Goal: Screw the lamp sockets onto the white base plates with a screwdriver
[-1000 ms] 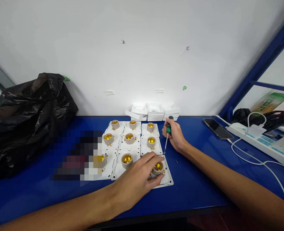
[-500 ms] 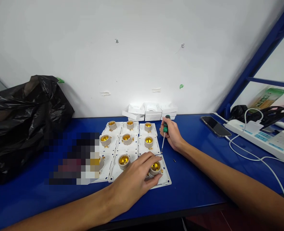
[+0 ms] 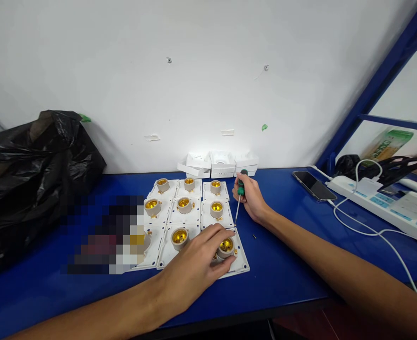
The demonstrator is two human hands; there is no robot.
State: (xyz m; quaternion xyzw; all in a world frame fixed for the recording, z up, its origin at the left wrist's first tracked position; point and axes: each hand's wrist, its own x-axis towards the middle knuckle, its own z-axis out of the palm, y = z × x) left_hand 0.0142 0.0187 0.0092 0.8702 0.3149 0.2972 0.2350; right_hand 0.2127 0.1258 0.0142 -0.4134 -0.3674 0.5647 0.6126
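Observation:
White plates with round lamp sockets, brass-coloured inside, lie in rows on the blue table. My left hand (image 3: pixel 203 252) is closed around the lamp socket (image 3: pixel 226 246) of the front-right plate (image 3: pixel 243 264), fingers behind it and thumb in front. In my right hand (image 3: pixel 254 200) is a screwdriver (image 3: pixel 241 186) with a green and black handle, held upright and slightly tilted. Its thin shaft reaches down to the far edge of that front-right plate; whether the tip sits on a screw is too small to tell. A small screw (image 3: pixel 254 236) lies on the table to the right.
White plastic boxes (image 3: pixel 222 163) are stacked against the wall. A black plastic bag (image 3: pixel 42 184) fills the left side. On the right are a phone (image 3: pixel 313 185), a white power strip (image 3: pixel 350 189) and loose white cables (image 3: pixel 362 227). A pixelated patch covers the left end of the plates.
The whole view has shifted slightly. Both hands keep their places, the left on the lamp socket and the right on the screwdriver.

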